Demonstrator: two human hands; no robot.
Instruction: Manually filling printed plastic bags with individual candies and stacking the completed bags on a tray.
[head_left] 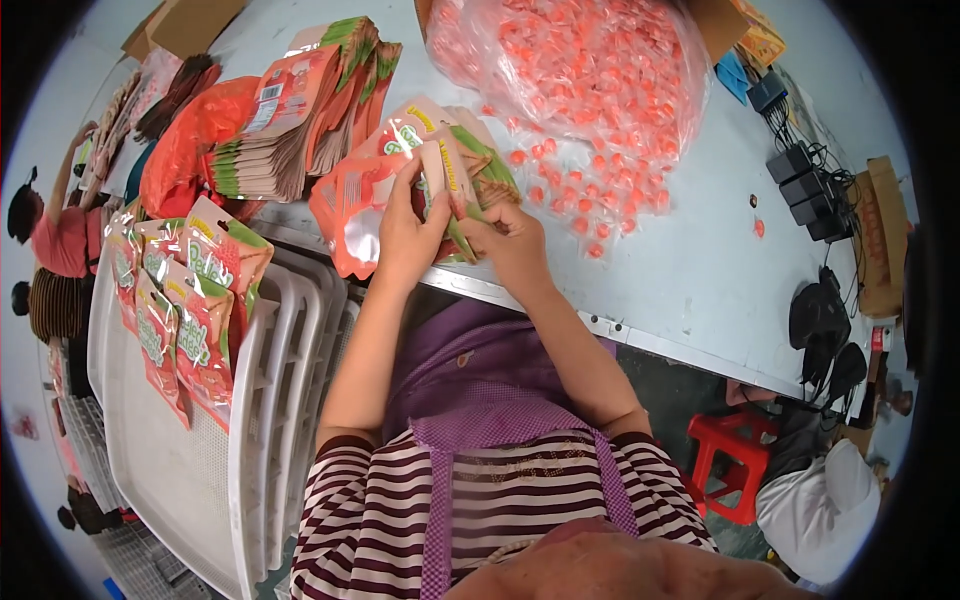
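Observation:
Near the table's front edge, I hold a printed candy pouch [447,178] in red, green and beige, tilted up and seen nearly edge-on. My left hand [408,236] grips its left side with the fingers along the face. My right hand [514,246] pinches its right edge with bent fingers; whether a candy is between those fingers is hidden. More flat pouches [352,208] lie spread under and beside my hands. Right of them, loose wrapped red candies [597,197] are scattered on the table, spilling from a large clear bag [600,75] full of them.
Thick stacks of flat pouches [262,155] stand at the back left beside a red plastic bag [195,140]. Filled pouches [208,262] lie on stacked white trays [160,440] to my left. Black adapters with cables [808,185] line the right side; a red stool [735,455] stands below.

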